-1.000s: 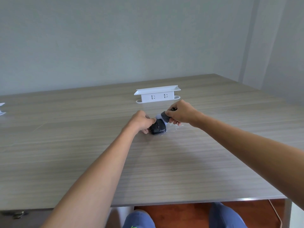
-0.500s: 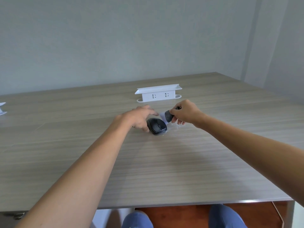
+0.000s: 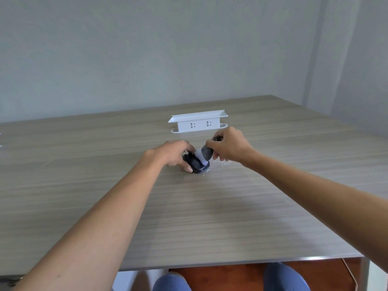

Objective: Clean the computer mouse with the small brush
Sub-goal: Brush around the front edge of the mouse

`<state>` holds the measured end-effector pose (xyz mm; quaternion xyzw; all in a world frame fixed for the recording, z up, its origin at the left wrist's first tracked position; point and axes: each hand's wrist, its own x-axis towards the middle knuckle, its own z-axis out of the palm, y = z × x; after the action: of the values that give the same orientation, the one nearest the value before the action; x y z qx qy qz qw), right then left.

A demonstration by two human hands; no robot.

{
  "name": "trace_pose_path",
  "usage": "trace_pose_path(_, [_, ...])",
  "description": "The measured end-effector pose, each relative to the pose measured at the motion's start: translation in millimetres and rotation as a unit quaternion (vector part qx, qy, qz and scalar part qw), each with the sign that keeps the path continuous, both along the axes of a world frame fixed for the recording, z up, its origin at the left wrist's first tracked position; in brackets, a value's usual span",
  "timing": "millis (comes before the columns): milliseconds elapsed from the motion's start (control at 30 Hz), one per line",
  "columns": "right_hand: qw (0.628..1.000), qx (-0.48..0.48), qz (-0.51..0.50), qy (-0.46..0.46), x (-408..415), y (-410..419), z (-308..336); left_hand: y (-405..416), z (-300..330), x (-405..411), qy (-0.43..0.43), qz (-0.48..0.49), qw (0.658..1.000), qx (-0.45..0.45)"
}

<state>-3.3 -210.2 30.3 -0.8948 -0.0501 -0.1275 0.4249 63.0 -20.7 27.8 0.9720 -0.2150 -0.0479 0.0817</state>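
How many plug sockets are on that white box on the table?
2: both on the front face of the white box, one left, one right. Its far side is hidden, so more may exist.

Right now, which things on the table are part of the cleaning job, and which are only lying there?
Part of the job:
- black computer mouse, steadied by the left hand
- small brush, gripped by the right hand, bristles on the mouse

Only lying there:
- white socket box, behind the hands
- small pale specks on the table, right of the mouse

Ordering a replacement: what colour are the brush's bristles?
The brush has pale white bristles below a dark grey handle, seen in the head view.
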Motion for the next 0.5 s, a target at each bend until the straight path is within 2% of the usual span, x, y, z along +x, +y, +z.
trace_pose_path(133, [0.998,-0.039,0.048,0.000,-3,10,-3,-1,-2,0,0.010,0.004,0.999,-0.032])
trace_pose_path(333, [0.995,-0.098,0.023,0.022,1,-6,-3,-3,0,0,-0.002,-0.014,1.000,-0.025])
trace_pose_path(500, [0.993,-0.112,0.024,-0.016,-2,-3,-2,-5,1,5,-0.001,-0.015,1.000,-0.016])
